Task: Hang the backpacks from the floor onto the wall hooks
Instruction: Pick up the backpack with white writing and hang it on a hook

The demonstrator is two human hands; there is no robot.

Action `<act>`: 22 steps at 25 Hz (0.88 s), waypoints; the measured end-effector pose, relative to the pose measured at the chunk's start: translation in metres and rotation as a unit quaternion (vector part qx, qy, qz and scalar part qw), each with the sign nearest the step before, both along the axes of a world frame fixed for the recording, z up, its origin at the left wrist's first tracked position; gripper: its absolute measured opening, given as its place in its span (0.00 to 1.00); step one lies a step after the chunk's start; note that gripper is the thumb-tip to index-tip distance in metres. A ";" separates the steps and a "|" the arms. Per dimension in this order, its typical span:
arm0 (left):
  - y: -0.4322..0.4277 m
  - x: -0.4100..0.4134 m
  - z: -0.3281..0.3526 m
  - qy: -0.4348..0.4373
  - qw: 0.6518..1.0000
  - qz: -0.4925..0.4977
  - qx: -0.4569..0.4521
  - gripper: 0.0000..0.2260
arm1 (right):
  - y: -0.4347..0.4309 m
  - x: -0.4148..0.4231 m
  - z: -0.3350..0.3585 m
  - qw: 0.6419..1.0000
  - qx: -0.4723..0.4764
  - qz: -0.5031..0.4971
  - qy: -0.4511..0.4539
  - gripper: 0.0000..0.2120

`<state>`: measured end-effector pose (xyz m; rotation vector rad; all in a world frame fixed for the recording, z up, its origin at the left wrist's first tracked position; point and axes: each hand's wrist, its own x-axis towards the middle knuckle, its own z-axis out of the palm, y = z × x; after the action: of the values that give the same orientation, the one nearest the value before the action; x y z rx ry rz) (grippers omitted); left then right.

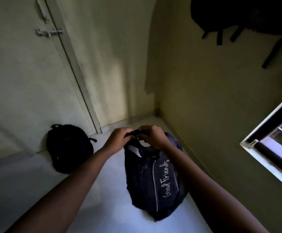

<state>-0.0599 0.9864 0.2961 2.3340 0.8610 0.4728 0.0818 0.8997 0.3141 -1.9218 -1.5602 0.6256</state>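
A dark navy backpack (155, 179) with "Good Friends" written on it stands below my hands, near the right wall. My left hand (118, 138) and my right hand (151, 134) both grip its top handle (137, 132), side by side. A second black backpack (68, 147) lies on the floor against the door. High on the right wall hangs a dark backpack (234, 15), its straps dangling; the hooks themselves are hidden.
A closed door (24, 78) with a bolt latch (50, 32) fills the left. The pale floor (103, 190) runs into a corner ahead. A window frame (270, 148) juts in at the right edge.
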 end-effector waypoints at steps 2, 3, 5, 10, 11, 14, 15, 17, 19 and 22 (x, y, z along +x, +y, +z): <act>0.021 -0.003 0.027 -0.022 0.999 -0.016 -0.019 0.10 | 0.013 0.004 0.014 0.998 0.017 -0.029 0.059 0.10; 0.031 -0.003 0.038 -0.029 0.999 -0.016 -0.011 0.10 | 0.022 0.005 0.020 0.995 0.023 -0.034 0.090 0.10; 0.050 0.001 0.054 -0.030 0.999 -0.021 0.006 0.10 | 0.043 0.007 0.028 0.990 0.028 -0.022 0.138 0.06; 0.120 0.005 0.089 -0.028 0.994 -0.010 0.101 0.08 | 0.121 0.008 0.041 0.983 0.079 -0.003 0.164 0.04; 0.141 0.005 0.098 -0.029 0.992 -0.003 0.122 0.08 | 0.145 0.009 0.047 0.984 0.084 -0.001 0.158 0.05; 0.216 0.006 0.123 -0.042 0.983 0.029 0.179 0.09 | 0.225 0.019 0.071 0.982 0.093 0.017 0.166 0.08; 0.246 0.007 0.135 -0.047 0.979 0.044 0.193 0.10 | 0.254 0.025 0.083 0.978 0.100 0.029 0.178 0.08; 0.290 0.009 0.152 -0.064 0.974 0.075 0.202 0.10 | 0.291 0.037 0.106 0.976 0.111 0.056 0.180 0.06; 0.342 0.016 0.169 -0.083 0.968 0.106 0.212 0.11 | 0.335 0.052 0.133 0.979 0.109 0.088 0.145 0.07; 0.412 0.035 0.197 -0.121 0.961 0.115 0.220 0.11 | 0.388 0.074 0.175 0.975 0.122 0.113 0.147 0.12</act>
<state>-0.0250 1.3982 0.4927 2.4996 0.9900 1.1250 0.1562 1.2880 0.4889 -1.4135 -1.5916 0.7389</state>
